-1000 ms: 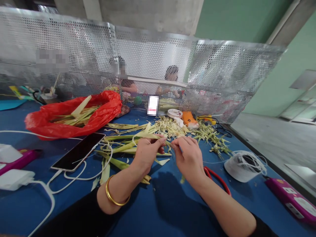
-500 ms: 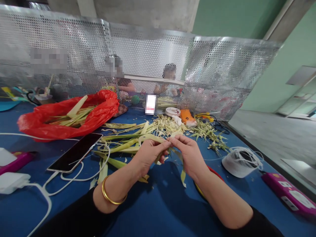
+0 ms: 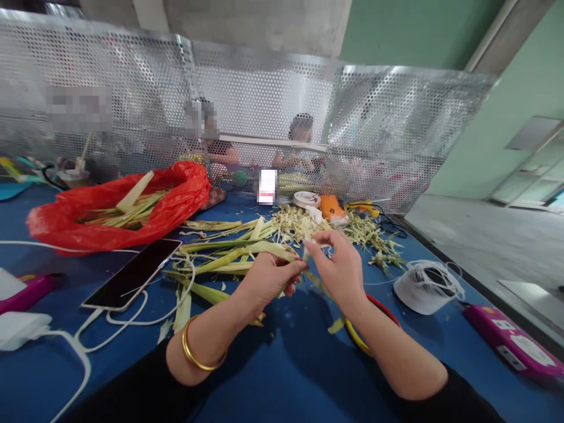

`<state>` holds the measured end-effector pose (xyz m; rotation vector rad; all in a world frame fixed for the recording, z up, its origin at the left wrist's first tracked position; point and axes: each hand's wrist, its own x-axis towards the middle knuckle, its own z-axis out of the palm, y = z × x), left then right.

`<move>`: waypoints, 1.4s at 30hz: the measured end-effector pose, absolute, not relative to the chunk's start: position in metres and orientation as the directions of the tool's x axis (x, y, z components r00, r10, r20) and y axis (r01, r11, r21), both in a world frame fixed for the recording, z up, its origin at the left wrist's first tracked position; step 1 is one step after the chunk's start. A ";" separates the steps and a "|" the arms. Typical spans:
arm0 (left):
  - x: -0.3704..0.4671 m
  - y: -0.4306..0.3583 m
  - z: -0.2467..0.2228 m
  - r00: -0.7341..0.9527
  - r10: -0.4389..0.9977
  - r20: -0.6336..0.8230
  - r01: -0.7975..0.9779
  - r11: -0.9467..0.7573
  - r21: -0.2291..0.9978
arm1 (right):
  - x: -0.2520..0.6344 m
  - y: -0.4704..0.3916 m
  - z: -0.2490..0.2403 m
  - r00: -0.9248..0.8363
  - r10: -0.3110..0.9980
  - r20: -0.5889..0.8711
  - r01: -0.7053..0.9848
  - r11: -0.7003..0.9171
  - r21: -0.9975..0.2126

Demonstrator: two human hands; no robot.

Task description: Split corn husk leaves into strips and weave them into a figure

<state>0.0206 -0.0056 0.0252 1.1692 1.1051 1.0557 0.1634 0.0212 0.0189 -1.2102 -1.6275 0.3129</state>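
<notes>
My left hand point(image 3: 275, 273), with a gold bangle point(image 3: 194, 346) at the wrist, pinches a strip of pale green corn husk point(image 3: 282, 251) in front of me. Close beside it, my right hand point(image 3: 337, 261) has thumb and forefinger closed on an upright piece of the husk point(image 3: 306, 249). A loose end of husk point(image 3: 337, 325) hangs below the right hand. Behind and left of my hands lie long green husk leaves point(image 3: 220, 261) on the blue table point(image 3: 282, 376). Farther back is a heap of shredded pale husk point(image 3: 291, 222). The exact grip between the fingertips is partly hidden.
A red plastic bag point(image 3: 176, 197) of husks stands at the left, near a phone point(image 3: 136, 273) with white cables. To the right are a spool of white cord point(image 3: 425, 291) and a purple case point(image 3: 515, 341). A perforated metal screen point(image 3: 264, 94) stands behind, with people beyond.
My right hand has lifted and turned slightly away from the left, drawing a piece of husk upright. The hanging husk end has shifted right. My left hand stays nearly in place.
</notes>
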 end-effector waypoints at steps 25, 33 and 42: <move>0.024 -0.007 0.018 0.192 0.956 -0.220 0.105 0.203 0.974 | 0.156 0.021 0.011 -0.164 0.896 0.412 0.337 0.443 -0.831; 0.012 0.001 0.025 -0.031 0.982 -0.185 -0.417 0.156 0.896 | 0.163 0.024 0.011 0.005 0.771 0.636 0.491 0.553 -0.674; 0.001 -0.003 0.033 -0.017 0.988 -0.154 -0.400 0.134 0.907 | 0.151 0.020 0.003 -0.277 0.826 0.491 0.368 0.563 -0.740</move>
